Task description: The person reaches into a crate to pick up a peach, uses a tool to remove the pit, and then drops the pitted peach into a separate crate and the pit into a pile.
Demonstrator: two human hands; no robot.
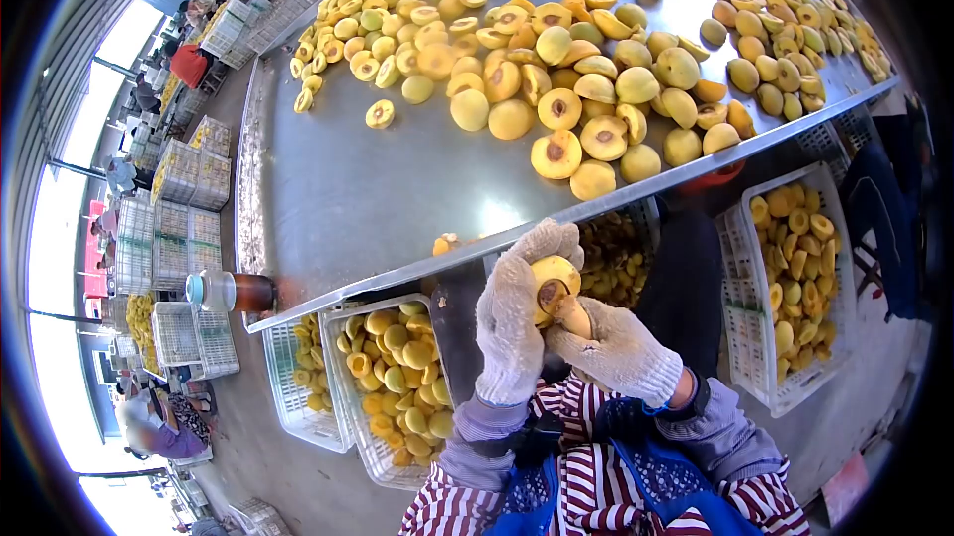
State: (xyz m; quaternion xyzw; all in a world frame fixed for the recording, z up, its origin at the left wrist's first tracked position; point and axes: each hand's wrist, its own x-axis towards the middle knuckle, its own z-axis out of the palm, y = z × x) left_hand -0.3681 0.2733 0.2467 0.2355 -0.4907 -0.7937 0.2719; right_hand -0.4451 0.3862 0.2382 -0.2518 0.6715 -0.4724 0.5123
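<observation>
My left hand [510,322], in a whitish knitted glove, is closed round a yellow peach half [555,270] with its cut face and brown pit cavity turned up. My right hand [624,349], gloved too, is wrapped round a small tool with a pale rounded handle [573,318]. The tool meets the peach half at the brown middle; its working end is hidden. Both hands are just off the near edge of the metal table [348,188], above my lap. Many halved peaches [604,138] lie piled on the table, some showing pits.
Crates of peach halves [399,367] stand below the table at left, with another crate [795,278] at right. Dark pieces [611,258] fill a container under the edge. A jar of brown liquid [234,292] sits at the table's left corner. Other people and stacked crates [174,238] are farther left.
</observation>
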